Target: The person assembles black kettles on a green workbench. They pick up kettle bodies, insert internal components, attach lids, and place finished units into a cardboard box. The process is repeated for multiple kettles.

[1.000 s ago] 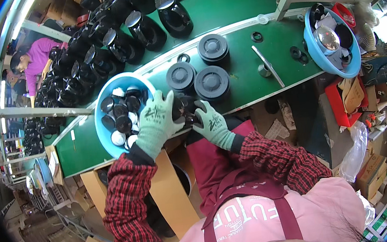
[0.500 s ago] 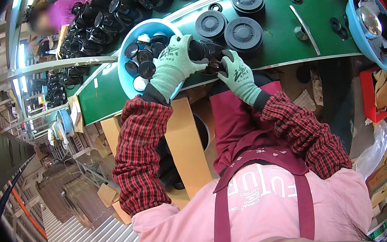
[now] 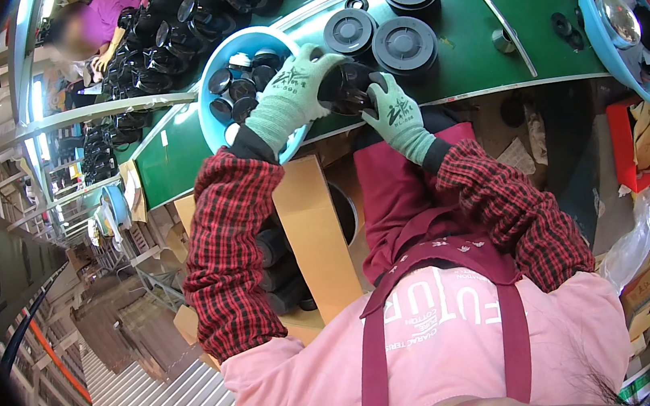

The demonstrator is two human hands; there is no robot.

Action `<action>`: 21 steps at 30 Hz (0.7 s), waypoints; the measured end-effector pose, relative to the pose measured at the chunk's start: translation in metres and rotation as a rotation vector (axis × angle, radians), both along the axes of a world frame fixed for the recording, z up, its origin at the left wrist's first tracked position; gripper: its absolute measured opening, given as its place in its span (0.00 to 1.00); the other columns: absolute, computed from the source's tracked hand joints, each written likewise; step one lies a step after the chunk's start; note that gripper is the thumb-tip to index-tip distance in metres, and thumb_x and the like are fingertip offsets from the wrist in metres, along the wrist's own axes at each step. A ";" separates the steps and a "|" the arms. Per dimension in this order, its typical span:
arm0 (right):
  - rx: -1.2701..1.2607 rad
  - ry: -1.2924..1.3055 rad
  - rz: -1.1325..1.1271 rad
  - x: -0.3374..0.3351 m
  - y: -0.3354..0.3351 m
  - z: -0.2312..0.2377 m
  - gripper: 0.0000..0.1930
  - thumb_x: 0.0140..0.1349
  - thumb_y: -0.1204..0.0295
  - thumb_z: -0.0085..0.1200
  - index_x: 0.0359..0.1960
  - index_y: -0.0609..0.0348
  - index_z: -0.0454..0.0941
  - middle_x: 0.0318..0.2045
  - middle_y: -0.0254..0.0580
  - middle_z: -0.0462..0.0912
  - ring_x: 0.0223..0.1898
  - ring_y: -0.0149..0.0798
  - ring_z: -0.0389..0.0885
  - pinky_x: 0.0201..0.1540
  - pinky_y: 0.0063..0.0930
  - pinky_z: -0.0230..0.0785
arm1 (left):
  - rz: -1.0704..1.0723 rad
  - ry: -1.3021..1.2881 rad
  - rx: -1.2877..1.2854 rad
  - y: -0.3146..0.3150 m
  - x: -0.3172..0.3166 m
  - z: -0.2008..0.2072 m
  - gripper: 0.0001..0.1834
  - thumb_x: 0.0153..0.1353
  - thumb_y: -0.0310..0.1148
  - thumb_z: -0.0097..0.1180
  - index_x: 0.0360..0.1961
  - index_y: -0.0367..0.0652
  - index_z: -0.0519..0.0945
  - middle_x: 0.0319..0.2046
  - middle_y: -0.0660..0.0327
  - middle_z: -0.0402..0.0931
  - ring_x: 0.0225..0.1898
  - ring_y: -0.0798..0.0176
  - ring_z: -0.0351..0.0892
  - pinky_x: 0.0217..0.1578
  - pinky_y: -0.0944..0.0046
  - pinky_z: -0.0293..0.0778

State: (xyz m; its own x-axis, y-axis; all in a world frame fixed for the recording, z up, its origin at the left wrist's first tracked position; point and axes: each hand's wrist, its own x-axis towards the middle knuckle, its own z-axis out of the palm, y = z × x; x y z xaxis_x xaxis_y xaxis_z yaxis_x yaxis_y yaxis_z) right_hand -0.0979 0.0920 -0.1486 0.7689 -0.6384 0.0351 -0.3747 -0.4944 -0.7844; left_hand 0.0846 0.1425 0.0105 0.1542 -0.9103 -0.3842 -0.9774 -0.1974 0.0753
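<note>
Between my gloved hands is a glossy black rounded part, shaped like a small pot or housing, held over the front edge of the green bench. My left hand curls around its left side, thumb below and fingers above. With bent fingers, my right hand grips its lower right side. Under my left wrist stands a light blue basin of round black caps and a few white pieces. Just beyond the part are dark grey ribbed discs, some of them stacked.
Rows of glossy black pots fill the bench's far left. A metal rod and black rings lie to the right, beside another blue basin. Cardboard stands below the edge. Another person is at far left.
My left hand has shifted slightly up over the black part, and its fingers now reach further across the top. The part has turned a little; my right hand keeps its grip.
</note>
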 end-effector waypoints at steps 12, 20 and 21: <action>-0.038 -0.039 0.008 0.002 -0.001 -0.012 0.22 0.53 0.66 0.70 0.47 0.56 0.76 0.61 0.47 0.71 0.55 0.53 0.79 0.52 0.44 0.76 | 0.315 0.046 -0.405 -0.005 0.013 0.005 0.42 0.60 0.48 0.71 0.70 0.40 0.69 0.58 0.45 0.77 0.58 0.43 0.80 0.58 0.46 0.75; -0.119 -0.041 0.143 -0.001 -0.012 -0.019 0.24 0.56 0.64 0.67 0.52 0.58 0.73 0.62 0.51 0.72 0.58 0.55 0.78 0.54 0.45 0.76 | -0.496 -0.213 0.017 0.005 -0.003 -0.006 0.31 0.51 0.36 0.70 0.59 0.53 0.75 0.55 0.56 0.70 0.55 0.46 0.75 0.53 0.49 0.76; -0.102 -0.024 0.176 -0.004 -0.015 -0.024 0.26 0.56 0.63 0.67 0.54 0.58 0.72 0.63 0.51 0.71 0.58 0.54 0.78 0.55 0.44 0.76 | -0.576 -0.240 -0.014 0.011 0.000 -0.015 0.35 0.52 0.32 0.69 0.63 0.55 0.74 0.60 0.57 0.68 0.58 0.48 0.72 0.56 0.51 0.74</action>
State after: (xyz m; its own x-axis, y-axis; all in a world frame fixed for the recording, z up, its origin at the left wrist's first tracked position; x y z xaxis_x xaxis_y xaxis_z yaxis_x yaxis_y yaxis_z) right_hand -0.1016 0.0766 -0.1722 0.8666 -0.4862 0.1123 -0.2573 -0.6282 -0.7343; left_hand 0.0847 0.1538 -0.0046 -0.2825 -0.8776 -0.3872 -0.9166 0.3660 -0.1609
